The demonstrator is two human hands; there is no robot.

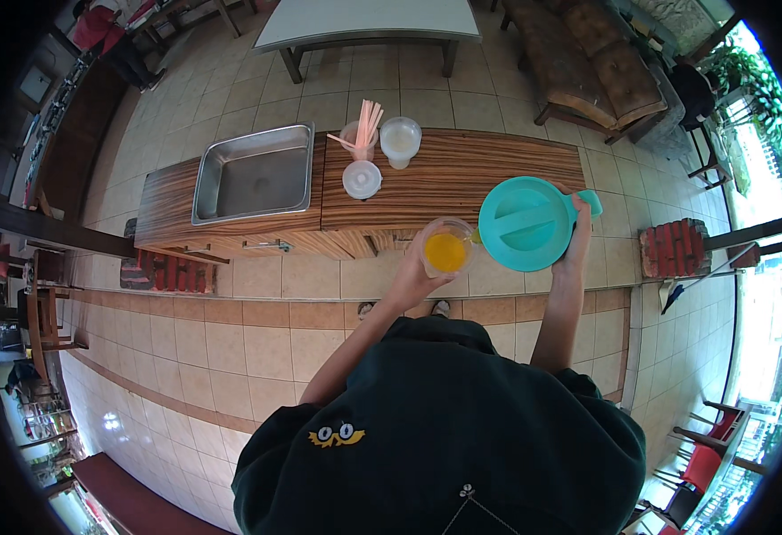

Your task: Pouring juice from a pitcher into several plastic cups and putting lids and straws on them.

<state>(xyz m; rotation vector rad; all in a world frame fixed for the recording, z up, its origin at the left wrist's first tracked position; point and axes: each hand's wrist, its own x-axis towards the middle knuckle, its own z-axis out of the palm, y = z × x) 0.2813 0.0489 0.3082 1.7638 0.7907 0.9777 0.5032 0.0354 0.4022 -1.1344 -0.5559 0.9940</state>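
My left hand [414, 278] is wrapped round a clear plastic cup [445, 250] with yellow-orange liquid in it. The cup is held in front of the counter's near edge. Just right of it, my right hand [579, 234] grips the handle of a turquoise lidded pitcher [525, 224]. The pitcher's spout side faces the cup's rim, and a bit of yellow shows between them. Whether liquid is running there is too small to tell.
On the wood-grain counter [480, 160] stand a tub of pink straws [367, 129], a stack of clear cups [400, 138] and a white-lidded container [362, 180]. A steel basin [255, 174] is set at the left. Beyond are a white table [364, 22], a brown sofa [583, 62] and a person [110, 40].
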